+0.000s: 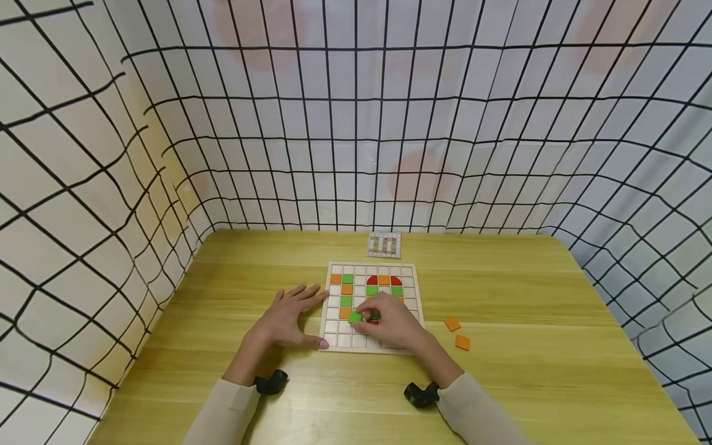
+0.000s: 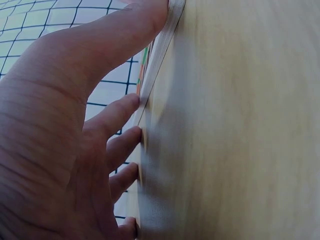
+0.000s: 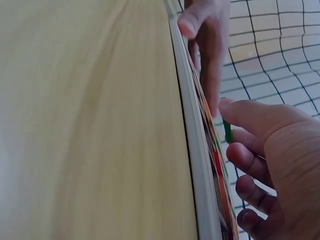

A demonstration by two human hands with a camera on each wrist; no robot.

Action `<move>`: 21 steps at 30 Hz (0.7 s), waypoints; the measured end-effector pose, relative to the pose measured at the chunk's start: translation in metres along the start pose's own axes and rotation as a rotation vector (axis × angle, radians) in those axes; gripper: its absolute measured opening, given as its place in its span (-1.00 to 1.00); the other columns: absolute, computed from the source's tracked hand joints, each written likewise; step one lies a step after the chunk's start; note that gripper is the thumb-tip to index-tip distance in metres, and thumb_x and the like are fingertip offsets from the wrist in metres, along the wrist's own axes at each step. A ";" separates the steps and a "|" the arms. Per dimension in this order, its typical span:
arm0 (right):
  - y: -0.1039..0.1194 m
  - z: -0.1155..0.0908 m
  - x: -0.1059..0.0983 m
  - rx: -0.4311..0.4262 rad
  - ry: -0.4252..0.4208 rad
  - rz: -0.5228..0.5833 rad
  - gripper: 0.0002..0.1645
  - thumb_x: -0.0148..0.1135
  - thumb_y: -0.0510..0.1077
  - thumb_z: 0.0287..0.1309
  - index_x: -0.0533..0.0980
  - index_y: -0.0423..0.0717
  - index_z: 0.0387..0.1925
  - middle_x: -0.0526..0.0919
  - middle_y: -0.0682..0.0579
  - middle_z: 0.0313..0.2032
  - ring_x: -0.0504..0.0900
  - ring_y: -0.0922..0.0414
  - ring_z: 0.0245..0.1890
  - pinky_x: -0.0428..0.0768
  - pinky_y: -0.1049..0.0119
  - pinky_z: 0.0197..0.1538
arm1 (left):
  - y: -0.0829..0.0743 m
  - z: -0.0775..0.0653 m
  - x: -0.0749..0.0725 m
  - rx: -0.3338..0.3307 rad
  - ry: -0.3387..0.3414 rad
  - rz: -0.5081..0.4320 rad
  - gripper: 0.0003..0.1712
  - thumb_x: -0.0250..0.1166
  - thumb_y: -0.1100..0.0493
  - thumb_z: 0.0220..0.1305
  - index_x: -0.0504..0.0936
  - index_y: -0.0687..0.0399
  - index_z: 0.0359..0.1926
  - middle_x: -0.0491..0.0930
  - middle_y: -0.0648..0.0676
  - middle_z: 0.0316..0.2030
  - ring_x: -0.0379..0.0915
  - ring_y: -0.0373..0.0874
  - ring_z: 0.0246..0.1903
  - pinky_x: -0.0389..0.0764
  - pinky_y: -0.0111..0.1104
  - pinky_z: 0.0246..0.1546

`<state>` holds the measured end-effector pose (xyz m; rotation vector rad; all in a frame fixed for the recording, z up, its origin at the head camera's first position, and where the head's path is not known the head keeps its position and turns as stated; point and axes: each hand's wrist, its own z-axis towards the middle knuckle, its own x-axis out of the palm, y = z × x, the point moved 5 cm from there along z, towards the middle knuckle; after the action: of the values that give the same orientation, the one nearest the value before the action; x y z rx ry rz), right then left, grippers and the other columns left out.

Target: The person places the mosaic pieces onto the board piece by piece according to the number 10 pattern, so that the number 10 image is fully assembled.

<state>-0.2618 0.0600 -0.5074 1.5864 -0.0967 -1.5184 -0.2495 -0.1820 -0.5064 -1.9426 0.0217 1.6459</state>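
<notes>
A white gridded board (image 1: 342, 340) with a pale wooden frame lies on the table, holding orange, green and red tiles in some of its squares. Between thumb and fingers my right hand (image 1: 391, 322) pinches a green square tile (image 1: 355, 317), close over the board's lower left part, just beside an orange tile (image 1: 345, 313). In the right wrist view that green tile (image 3: 227, 131) stands on edge in the pinch. My left hand (image 1: 287, 318) rests with spread fingers at the board's left edge, its thumb at the lower left corner. The right hand hides several squares.
Two loose orange tiles (image 1: 453, 324) lie on the table (image 1: 523, 346) right of the board. Behind the board sits a small card (image 1: 384, 245) printed with a coloured grid pattern. A black wire mesh (image 1: 356, 136) before white sheeting encloses the table's back and sides.
</notes>
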 end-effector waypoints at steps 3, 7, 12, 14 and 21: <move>0.005 0.003 0.008 0.002 0.028 -0.012 -0.73 0.51 0.16 0.17 0.74 0.17 -0.18 0.57 0.32 -0.41 0.47 0.28 -0.30 0.51 0.37 -0.19 | -0.002 -0.001 -0.001 -0.003 0.004 -0.004 0.29 0.48 -0.59 -0.17 0.24 -0.33 0.58 0.11 0.02 0.61 -0.10 0.21 0.62 -0.20 0.40 0.51; 0.011 0.006 0.014 -0.021 0.042 -0.025 -0.71 0.51 0.16 0.16 0.76 0.15 -0.15 0.58 0.32 -0.43 0.48 0.26 -0.34 0.48 0.38 -0.24 | -0.002 -0.001 -0.002 -0.002 0.003 -0.004 0.29 0.48 -0.58 -0.17 0.25 -0.33 0.58 0.12 0.03 0.61 -0.10 0.22 0.62 -0.19 0.40 0.51; 0.016 0.006 0.014 -0.038 0.024 -0.039 -0.73 0.53 0.12 0.14 0.79 0.13 -0.16 0.57 0.35 -0.46 0.49 0.23 -0.35 0.46 0.39 -0.26 | -0.002 -0.001 -0.003 -0.003 0.005 -0.003 0.29 0.49 -0.57 -0.17 0.25 -0.33 0.58 0.12 0.03 0.61 -0.10 0.21 0.62 -0.19 0.39 0.51; 0.017 0.005 0.014 -0.044 0.017 -0.046 -0.74 0.53 0.11 0.15 0.79 0.14 -0.17 0.57 0.37 -0.46 0.49 0.24 -0.35 0.46 0.39 -0.26 | -0.002 -0.001 -0.003 -0.004 0.006 -0.004 0.29 0.49 -0.58 -0.17 0.25 -0.33 0.58 0.12 0.02 0.61 -0.10 0.21 0.62 -0.20 0.39 0.51; 0.016 0.003 0.015 -0.058 0.013 -0.075 -0.72 0.49 0.14 0.18 0.81 0.16 -0.14 0.60 0.34 -0.43 0.45 0.26 -0.34 0.43 0.39 -0.26 | -0.001 0.000 -0.001 -0.007 0.010 -0.004 0.29 0.48 -0.59 -0.17 0.24 -0.33 0.58 0.11 0.01 0.62 -0.11 0.20 0.62 -0.20 0.38 0.52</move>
<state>-0.2526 0.0403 -0.5084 1.5685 0.0139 -1.5544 -0.2490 -0.1819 -0.5054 -1.9547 0.0158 1.6354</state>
